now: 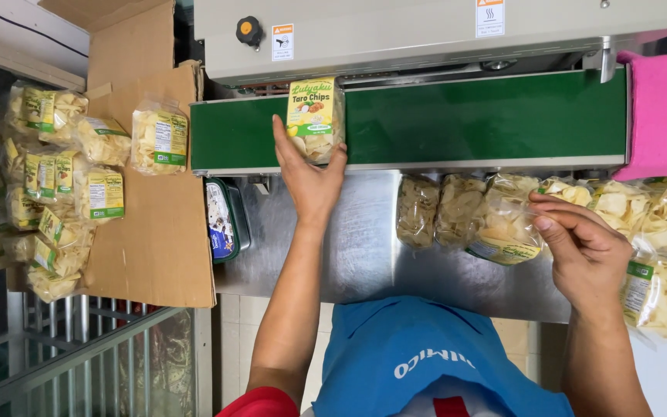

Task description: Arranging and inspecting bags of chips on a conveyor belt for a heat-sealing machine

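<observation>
Your left hand (308, 174) is open, fingers spread against a clear bag of pale chips (315, 117) standing on the green conveyor belt (488, 116), under the grey sealing machine (395, 31). Your right hand (580, 247) pinches the top of another chip bag (507, 228) (still open at the mouth, it seems) on the steel table (364, 247) just below the belt, in a row of filled bags (434, 208). Left of the belt, a cardboard box (148, 232) holds labelled chip bags (55, 185).
</observation>
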